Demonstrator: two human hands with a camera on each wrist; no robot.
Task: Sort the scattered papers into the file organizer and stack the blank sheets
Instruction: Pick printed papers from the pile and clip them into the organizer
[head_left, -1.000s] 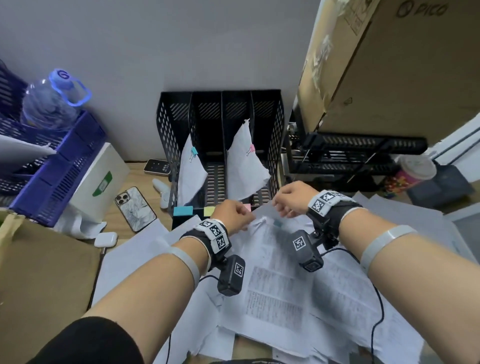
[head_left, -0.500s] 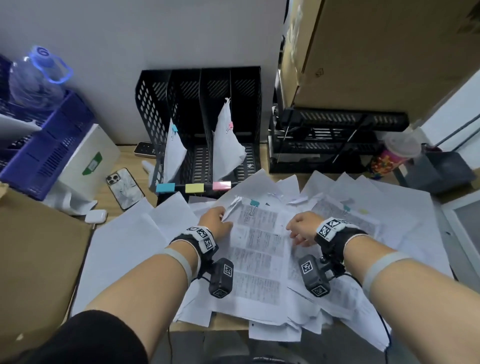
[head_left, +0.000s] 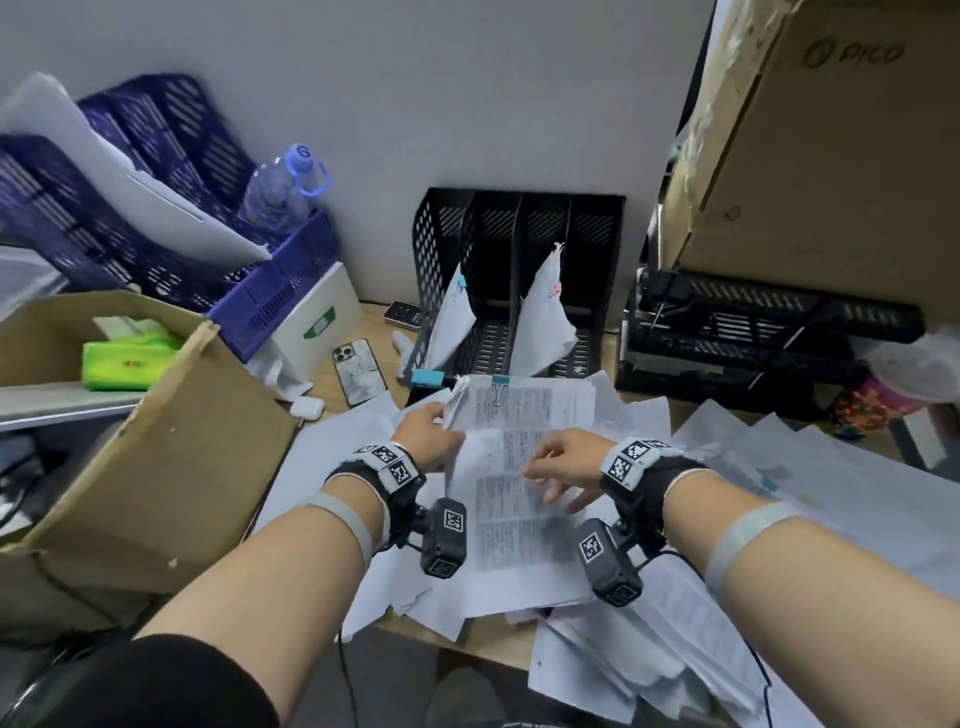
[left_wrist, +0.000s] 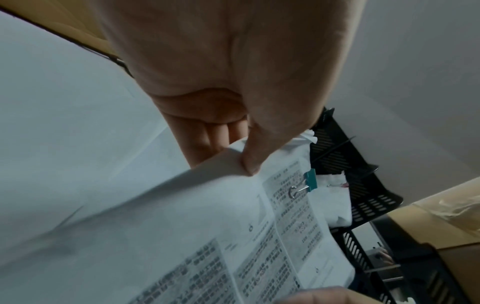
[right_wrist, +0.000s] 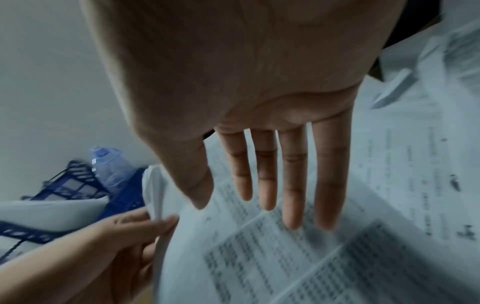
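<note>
left hand (head_left: 427, 432): grip closed on the top left corner of the clipped printed bundle (head_left: 511, 467); thumb on top, fingers under the edge, seen in the left wrist view (left_wrist: 226, 127)
right hand (head_left: 563, 460): grip open, fingers straight and spread over the bundle's right side, seen also in the right wrist view (right_wrist: 259, 127); contact with the page not clear
clipped printed bundle: printed text pages, raised off the pile at the left corner, near desk edge, in front of the file organizer (head_left: 519, 280)
binder clip (head_left: 500, 385): teal, on the bundle's top edge, just right of the left thumb (left_wrist: 310, 181)
loose papers (head_left: 779, 499): scattered all over the desk (head_left: 363, 322), mix of printed and blank, some hanging over the near edge
cardboard box (head_left: 171, 467): open, left of the desk, green pack (head_left: 127, 361) inside
phone (head_left: 358, 371): face down on the desk, left of the organizer; white earbud case (head_left: 307, 408) just beside it
file organizer: black mesh, upright at the wall, several slots; one clipped sheaf (head_left: 451, 322) in a left slot, another (head_left: 545, 322) in a slot to the right; blue tab (head_left: 427, 378) on the front edge
blue basket (head_left: 280, 280): far left, water bottle (head_left: 280, 192) in it
black tray rack (head_left: 769, 332): right of the organizer, large cardboard carton (head_left: 831, 171) above it
</note>
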